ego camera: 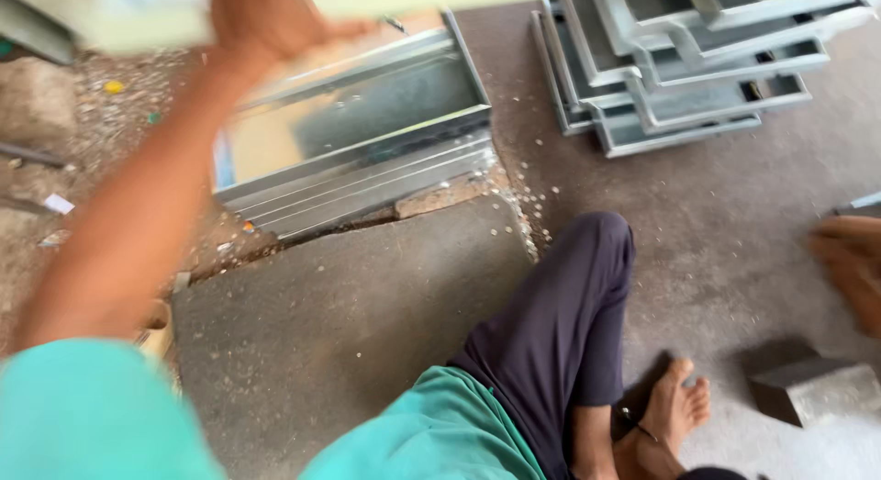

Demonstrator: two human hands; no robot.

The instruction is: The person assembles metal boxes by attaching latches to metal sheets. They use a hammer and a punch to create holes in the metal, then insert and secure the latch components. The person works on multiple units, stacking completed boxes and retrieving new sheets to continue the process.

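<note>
The left hand (pixel 266 21) is raised at 11 o'clock and closes its fingers on a pale, blurred panel (pixel 138 16). Below it lies a metal tray (pixel 367 131). At 1 o'clock sits a stack of metal trays (pixel 679 67). The right hand (pixel 853 260) — at 3 o'clock, blurred — has a grip that cannot be told.

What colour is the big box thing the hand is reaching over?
The metal tray is shiny silver-grey, with a blue strip at its left end. The head view shows it.
</note>
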